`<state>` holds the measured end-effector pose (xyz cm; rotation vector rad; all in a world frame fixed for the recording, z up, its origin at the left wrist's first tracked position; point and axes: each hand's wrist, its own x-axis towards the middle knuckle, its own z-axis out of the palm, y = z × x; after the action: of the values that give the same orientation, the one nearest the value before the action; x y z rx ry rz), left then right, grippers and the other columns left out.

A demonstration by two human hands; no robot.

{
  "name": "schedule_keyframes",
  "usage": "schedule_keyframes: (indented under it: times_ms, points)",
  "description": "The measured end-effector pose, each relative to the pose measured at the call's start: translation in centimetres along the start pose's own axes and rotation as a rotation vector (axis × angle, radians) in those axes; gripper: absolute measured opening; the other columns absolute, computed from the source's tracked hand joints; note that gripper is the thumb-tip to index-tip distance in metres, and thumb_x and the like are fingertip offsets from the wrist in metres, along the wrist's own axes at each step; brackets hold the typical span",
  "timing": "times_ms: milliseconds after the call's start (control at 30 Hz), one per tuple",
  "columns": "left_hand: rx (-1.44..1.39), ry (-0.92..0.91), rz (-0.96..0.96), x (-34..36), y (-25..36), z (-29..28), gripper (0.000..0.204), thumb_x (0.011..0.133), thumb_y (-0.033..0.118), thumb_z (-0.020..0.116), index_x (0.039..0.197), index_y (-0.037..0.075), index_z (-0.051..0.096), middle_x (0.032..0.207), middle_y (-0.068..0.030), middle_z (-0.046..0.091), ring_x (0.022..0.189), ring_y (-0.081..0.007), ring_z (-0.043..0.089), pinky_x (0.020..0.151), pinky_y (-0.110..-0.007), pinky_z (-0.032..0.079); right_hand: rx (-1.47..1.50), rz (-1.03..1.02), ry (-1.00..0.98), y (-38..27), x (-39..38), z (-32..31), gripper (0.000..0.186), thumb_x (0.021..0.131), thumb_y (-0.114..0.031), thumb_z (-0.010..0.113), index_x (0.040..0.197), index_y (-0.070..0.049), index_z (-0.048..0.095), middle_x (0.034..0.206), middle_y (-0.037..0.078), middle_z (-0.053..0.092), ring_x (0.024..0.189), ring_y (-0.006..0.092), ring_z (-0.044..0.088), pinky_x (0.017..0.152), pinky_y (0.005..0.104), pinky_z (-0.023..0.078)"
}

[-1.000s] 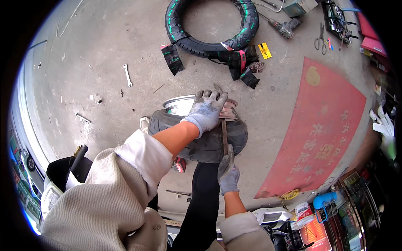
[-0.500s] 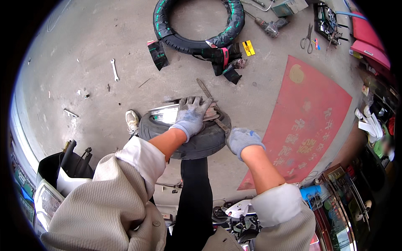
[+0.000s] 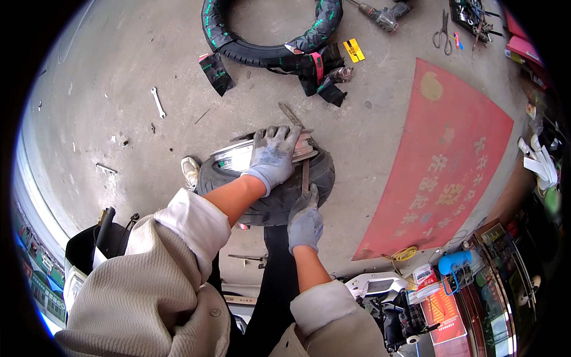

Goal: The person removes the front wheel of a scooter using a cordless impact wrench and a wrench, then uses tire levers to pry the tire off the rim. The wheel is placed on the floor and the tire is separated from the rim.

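A black tyre partly off its silver metal rim lies tilted in front of me, by my legs. My left hand, in a grey-blue work glove, presses down on the rim with its fingers bent over the far edge. In my right hand, also gloved, is the near end of a flat tyre lever. That lever's far end goes in between tyre and rim. Beyond my left fingers another worn metal bar sticks out from the rim; its lower part is hidden.
A tyre in dark wrapping lies on the floor ahead. A wrench is at the left, a power drill and scissors at the far right. A red mat covers floor to the right. A shoe stands beside the tyre.
My right hand has moved left and nearer to me, swinging the lever's near end from the right toward the tyre's near side. My left hand keeps its place on the rim.
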<state>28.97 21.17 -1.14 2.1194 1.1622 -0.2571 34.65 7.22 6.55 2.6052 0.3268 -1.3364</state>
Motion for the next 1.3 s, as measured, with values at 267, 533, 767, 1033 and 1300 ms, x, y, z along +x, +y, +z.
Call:
schedule_keyframes:
  times_ms: [267,533,767,1033,1300]
  points:
    - [0.049,-0.097,0.139,6.2,-7.5,-4.3,0.065,0.081,0.027,0.070,0.141,0.016,0.049,0.129,-0.0134,0.057,0.123,-0.0366,0.051,0.107,-0.046,0.037,0.653,-0.192,0.236,-2.6,4.2,20.3,0.055,0.101,-0.020,0.049,0.153,-0.024,0.032,0.103,0.026,0.069,0.097,0.0428,0.067,0.080,0.0464,0.053]
    - [0.155,-0.081,-0.019,-3.4,-7.4,-5.0,0.067,0.075,0.023,0.073,0.135,0.009,0.048,0.125,-0.0164,0.056,0.123,-0.0369,0.050,0.110,-0.048,0.034,0.299,-0.221,-0.084,-4.9,-8.3,7.6,0.057,0.104,-0.037,0.040,0.153,-0.011,0.032,0.131,0.031,0.055,0.116,0.0449,0.058,0.093,0.0467,0.050]
    - [0.116,0.020,-0.018,-3.7,-4.1,-1.8,0.066,0.076,0.016,0.070,0.138,0.012,0.049,0.124,-0.0141,0.056,0.122,-0.0339,0.051,0.112,-0.049,0.030,-0.631,-0.500,-0.233,-3.8,1.0,-10.7,0.043,0.099,-0.029,0.043,0.139,-0.018,0.055,0.104,0.020,0.071,0.098,0.0424,0.067,0.085,0.0488,0.054]
    - [0.020,0.198,-0.035,-5.5,2.8,2.5,0.056,0.081,0.031,0.066,0.132,0.010,0.054,0.112,-0.0119,0.058,0.108,-0.0300,0.054,0.101,-0.047,0.036,-0.547,-0.040,-0.173,-4.8,1.5,-3.5,0.047,0.100,-0.028,0.039,0.138,-0.004,0.052,0.123,0.023,0.065,0.115,0.0419,0.062,0.096,0.0486,0.051]
    - [-0.002,0.030,-0.020,-4.1,1.6,1.9,0.051,0.083,0.016,0.058,0.134,0.010,0.054,0.118,-0.0118,0.057,0.110,-0.0299,0.055,0.097,-0.045,0.039,0.099,0.237,-0.141,0.3,1.6,-2.3,0.089,0.094,-0.046,0.058,0.155,0.002,0.015,0.128,0.031,0.057,0.109,0.0380,0.063,0.085,0.0432,0.053]
